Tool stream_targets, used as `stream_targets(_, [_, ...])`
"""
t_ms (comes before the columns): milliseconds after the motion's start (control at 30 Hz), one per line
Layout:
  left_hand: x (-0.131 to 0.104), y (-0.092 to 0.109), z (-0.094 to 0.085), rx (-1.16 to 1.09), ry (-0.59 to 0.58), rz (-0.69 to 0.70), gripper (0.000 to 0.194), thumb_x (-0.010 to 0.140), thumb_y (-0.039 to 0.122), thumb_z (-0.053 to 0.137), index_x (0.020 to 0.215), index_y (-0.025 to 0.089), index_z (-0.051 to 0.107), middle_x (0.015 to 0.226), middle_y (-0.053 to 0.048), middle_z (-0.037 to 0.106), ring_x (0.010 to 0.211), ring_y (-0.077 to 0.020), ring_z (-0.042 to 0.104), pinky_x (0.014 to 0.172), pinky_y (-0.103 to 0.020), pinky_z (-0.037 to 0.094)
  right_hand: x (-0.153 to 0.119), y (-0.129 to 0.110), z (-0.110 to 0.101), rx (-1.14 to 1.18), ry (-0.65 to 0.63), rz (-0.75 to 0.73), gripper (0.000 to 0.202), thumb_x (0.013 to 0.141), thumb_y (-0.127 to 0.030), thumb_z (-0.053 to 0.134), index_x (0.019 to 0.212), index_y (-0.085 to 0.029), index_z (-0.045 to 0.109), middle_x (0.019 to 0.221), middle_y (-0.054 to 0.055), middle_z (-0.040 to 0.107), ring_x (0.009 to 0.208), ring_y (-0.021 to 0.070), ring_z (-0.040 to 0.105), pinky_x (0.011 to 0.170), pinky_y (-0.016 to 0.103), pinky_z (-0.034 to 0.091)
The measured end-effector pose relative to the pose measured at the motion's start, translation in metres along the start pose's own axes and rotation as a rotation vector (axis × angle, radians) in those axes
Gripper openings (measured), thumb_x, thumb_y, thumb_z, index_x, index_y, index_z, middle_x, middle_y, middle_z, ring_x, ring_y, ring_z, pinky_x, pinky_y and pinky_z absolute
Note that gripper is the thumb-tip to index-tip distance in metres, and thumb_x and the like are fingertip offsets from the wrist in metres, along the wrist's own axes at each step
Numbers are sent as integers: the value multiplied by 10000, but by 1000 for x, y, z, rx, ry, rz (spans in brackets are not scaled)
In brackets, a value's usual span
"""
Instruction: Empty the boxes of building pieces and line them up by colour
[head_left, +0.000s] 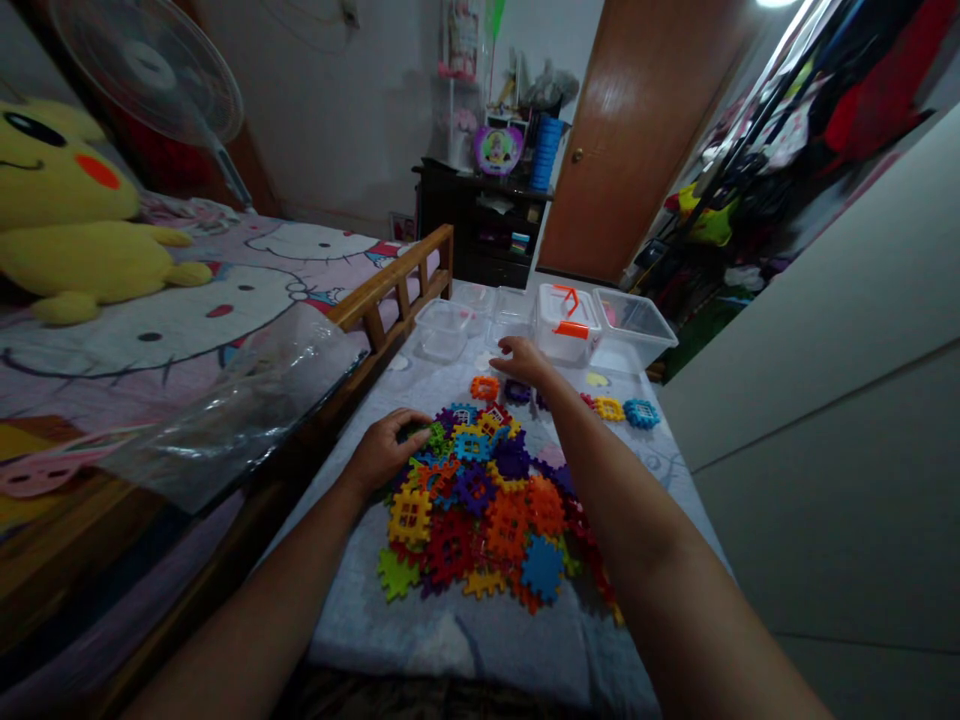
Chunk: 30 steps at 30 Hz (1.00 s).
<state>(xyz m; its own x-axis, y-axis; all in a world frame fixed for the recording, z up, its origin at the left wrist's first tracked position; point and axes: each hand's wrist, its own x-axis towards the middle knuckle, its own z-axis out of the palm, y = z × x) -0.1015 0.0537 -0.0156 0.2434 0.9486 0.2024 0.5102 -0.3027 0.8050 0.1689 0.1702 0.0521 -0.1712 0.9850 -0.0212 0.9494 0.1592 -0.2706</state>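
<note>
The heap of toothed plastic tiles (477,490) lies on the cloth-covered table (379,640) before me. My left hand (386,450) is at the heap's left edge, fingers curled next to a green tile (437,438); I cannot tell whether they grip one. My right hand (523,360) is out past the heap's far side, fingers bent, and I cannot tell if anything sits between them. Just beyond the heap lie an orange frame tile (484,388) and a dark purple frame tile (517,391); off its far right, a yellow frame tile (609,409) and a blue frame tile (642,414). Farther beyond the heap stand a clear container (444,332) and an orange-handled white box (568,325).
</note>
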Motion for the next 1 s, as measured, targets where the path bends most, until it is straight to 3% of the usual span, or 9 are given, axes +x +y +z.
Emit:
stream_targets(133, [0,0,0,1,-2,-1,359,830,501,590,962,194,719,1029,-76,728,991,-261,677,956,-392,510,-6,-1,-3,-108,-64,-20,509,862,-454,645,1313,-219,627,1298,89,658,1179,301,580,942,398,462])
stream_targets(400, [-1,5,-1,-3,18,-6,340,816,494,601,929,196,719,1005,-69,731,973,-259,680,937,-384,517,-13,-26,21,-215,-214,-56,563,675,-476,815,1145,-185,710,1286,162,635,1212,365,520,937,451,438])
stream_targets(700, [-1,6,-1,-9,4,-9,342,813,496,595,933,200,718,1006,-70,728,983,-263,675,940,-390,512,-8,-26,25,-229,-223,-64,569,642,-454,839,1122,-175,712,1270,171,635,1199,371,520,944,466,434])
stream_targets(833, [0,4,-1,-8,8,-12,352,808,508,597,934,203,719,1004,-73,730,980,-269,676,951,-404,512,-10,-21,21,-158,-162,-45,631,718,-481,791,1260,-194,644,1344,161,598,1224,357,521,978,468,429])
stream_targets(1000, [0,0,-1,-6,-13,-21,377,820,517,589,969,194,716,1036,-83,727,1005,-270,670,968,-405,502,-39,18,-15,51,28,-90,531,849,-402,693,1300,-135,610,1298,156,627,1172,265,585,986,361,450])
